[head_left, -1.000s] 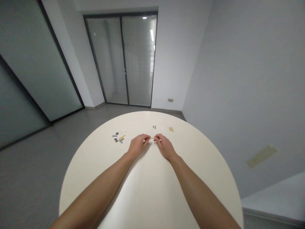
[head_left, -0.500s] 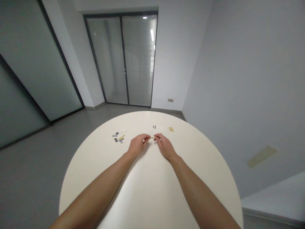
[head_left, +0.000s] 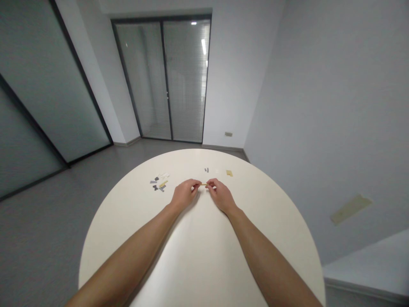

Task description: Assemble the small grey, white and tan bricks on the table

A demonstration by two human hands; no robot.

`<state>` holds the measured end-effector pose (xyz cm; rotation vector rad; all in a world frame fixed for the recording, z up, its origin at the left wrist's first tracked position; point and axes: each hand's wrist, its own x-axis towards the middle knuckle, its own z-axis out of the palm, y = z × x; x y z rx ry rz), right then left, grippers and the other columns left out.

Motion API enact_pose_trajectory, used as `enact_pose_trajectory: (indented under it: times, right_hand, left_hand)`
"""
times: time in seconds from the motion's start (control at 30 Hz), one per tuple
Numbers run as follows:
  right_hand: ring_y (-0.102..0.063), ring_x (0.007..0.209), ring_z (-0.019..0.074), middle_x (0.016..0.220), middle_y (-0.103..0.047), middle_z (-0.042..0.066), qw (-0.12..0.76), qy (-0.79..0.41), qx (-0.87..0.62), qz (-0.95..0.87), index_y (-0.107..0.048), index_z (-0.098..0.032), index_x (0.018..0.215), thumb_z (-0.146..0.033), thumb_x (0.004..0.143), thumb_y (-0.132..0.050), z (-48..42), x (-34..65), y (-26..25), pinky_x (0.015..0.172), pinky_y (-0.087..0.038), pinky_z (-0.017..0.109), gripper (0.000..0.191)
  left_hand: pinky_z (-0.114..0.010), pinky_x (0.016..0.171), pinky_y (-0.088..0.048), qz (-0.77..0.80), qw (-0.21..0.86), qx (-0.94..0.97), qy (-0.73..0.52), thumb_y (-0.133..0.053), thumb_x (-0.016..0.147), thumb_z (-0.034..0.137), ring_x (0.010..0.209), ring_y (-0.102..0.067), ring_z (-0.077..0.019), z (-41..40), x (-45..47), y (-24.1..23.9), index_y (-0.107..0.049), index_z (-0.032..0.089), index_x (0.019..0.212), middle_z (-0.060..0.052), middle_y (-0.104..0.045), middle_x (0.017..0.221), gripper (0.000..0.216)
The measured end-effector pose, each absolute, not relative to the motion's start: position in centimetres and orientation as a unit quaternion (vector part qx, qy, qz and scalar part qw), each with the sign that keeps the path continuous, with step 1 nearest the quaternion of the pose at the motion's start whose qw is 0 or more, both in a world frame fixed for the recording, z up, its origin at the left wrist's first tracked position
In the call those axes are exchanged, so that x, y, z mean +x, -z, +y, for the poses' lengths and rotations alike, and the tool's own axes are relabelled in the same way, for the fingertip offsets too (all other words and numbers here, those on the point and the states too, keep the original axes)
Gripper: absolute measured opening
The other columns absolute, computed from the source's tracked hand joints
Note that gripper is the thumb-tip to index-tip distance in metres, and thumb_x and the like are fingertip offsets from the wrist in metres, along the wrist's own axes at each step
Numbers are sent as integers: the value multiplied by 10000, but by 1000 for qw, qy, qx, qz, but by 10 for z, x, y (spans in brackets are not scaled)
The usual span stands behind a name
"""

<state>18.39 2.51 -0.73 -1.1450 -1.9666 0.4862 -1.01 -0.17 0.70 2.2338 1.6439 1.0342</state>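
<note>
- Hardly anything has moved since the earlier frames: our hands hold the same place.
- Our left hand (head_left: 184, 194) and right hand (head_left: 221, 197) stay close together, both pinching one thin yellow stick (head_left: 203, 184) between them, one hand at each end.
- Left of them lies a cluster of small flat pieces (head_left: 159, 183), dark grey, white and tan, too small to count exactly.
- Beyond the hands sit one small grey piece (head_left: 206, 169) and one tan square (head_left: 229, 172).
- Everything rests on a smooth, round cream table (head_left: 198, 256).
</note>
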Motion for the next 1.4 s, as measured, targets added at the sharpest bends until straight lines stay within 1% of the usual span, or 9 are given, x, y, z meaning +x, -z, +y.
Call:
enact_pose_trajectory:
  times: [0.13, 0.43, 0.77, 1.03, 1.4]
  right_hand:
    - [-652, 940, 189, 1028, -707, 34, 398, -187, -453, -775, -595, -249, 1061, -265, 950, -543, 25, 184, 7, 844, -490, 337, 124]
    - [-660, 925, 186, 1031, -708, 32, 398, -199, -451, -774, -597, -256, 1082, -316, 983, -499, 26, 184, 9, 826, -501, 323, 151]
    - [-661, 930, 188, 1020, -708, 38, 391, -205, -452, -775, -592, -248, 1083, -302, 985, -493, 24, 185, 8, 846, -488, 323, 149]
    - [-652, 932, 193, 1018, -708, 42, 382, -200, -458, -777, -592, -245, 1073, -285, 985, -485, 22, 184, 4, 844, -469, 326, 145]
    - [-635, 964, 196, 1039, -699, 49, 372, -194, -472, -775, -600, -239, 1063, -285, 982, -497, 24, 184, 5, 860, -452, 329, 139]
  left_hand:
    - [-277, 848, -524, 560, 95, 749, -341, -556, 901, 202, 953, -681, -179, -2, -10, -8, -721, 255, 1097, -16, -746, 1120, 262]
    - [-273, 851, -527, 556, 93, 751, -345, -555, 912, 214, 952, -684, -175, -2, -10, -7, -720, 255, 1108, -21, -746, 1128, 259]
    - [-275, 848, -529, 560, 100, 747, -344, -548, 905, 214, 965, -682, -177, -2, -10, -7, -718, 252, 1102, -23, -746, 1125, 263]
    - [-271, 794, -520, 561, 101, 744, -349, -544, 913, 249, 905, -683, -173, -2, -10, -8, -712, 260, 1057, -12, -756, 1046, 222]
    - [-272, 759, -495, 559, 103, 745, -350, -544, 905, 246, 894, -679, -174, -3, -10, -9, -702, 259, 1030, 2, -756, 1032, 202]
